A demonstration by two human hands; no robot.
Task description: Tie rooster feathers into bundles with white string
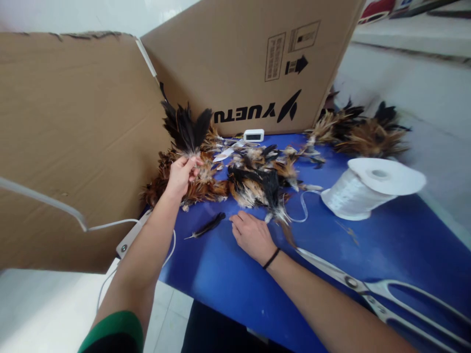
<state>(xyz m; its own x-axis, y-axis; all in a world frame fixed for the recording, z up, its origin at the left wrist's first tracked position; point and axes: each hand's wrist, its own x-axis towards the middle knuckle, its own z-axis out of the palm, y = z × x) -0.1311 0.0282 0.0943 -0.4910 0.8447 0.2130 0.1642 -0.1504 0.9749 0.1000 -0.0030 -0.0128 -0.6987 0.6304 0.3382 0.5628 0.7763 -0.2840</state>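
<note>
My left hand [183,172] is closed in a pinch around the pale quill ends of a bunch of black feathers [188,128], which fans upward. Brown feathers [206,190] lie in a heap below and behind it. Low over the blue table, my right hand [253,235] has its fingers curled together; whatever may be between the fingertips is too small to make out. A single black feather [209,225] lies between the two hands. Just beyond the right hand is a pile of black and tan feathers [253,189].
Large scissors [351,282] lie beside my right forearm on the blue table [228,264]. A white spool of ribbon [364,191] stands at right, with more feathers [371,135] behind it. Cardboard [235,63] walls off the back and left. A small white display [253,136] sits at the back.
</note>
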